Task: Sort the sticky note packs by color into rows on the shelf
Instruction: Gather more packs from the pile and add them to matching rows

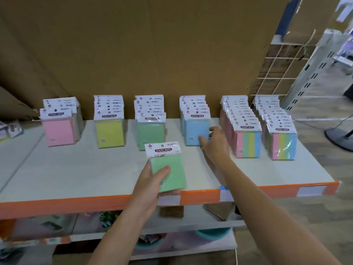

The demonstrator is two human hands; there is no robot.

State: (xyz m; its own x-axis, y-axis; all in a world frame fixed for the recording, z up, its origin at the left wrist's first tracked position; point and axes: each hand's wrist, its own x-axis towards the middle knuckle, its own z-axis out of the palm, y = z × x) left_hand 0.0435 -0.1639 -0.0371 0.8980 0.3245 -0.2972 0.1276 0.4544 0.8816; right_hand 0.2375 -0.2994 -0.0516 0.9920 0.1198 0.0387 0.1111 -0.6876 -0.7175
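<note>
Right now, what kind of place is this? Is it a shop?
Probably a stationery shop: packaged sticky note packs stand in rows on a shelf with an orange edge and label holders, beside a wire display grid.

A shop: packaged sticky note packs (150,129) displayed on an orange-edged shelf (76,169).

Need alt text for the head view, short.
A left hand holds a green pack above a white shelf; the right hand touches the front pack of the blue row. Pink row, yellow row, green row and multicolor rows stand alongside.
</note>
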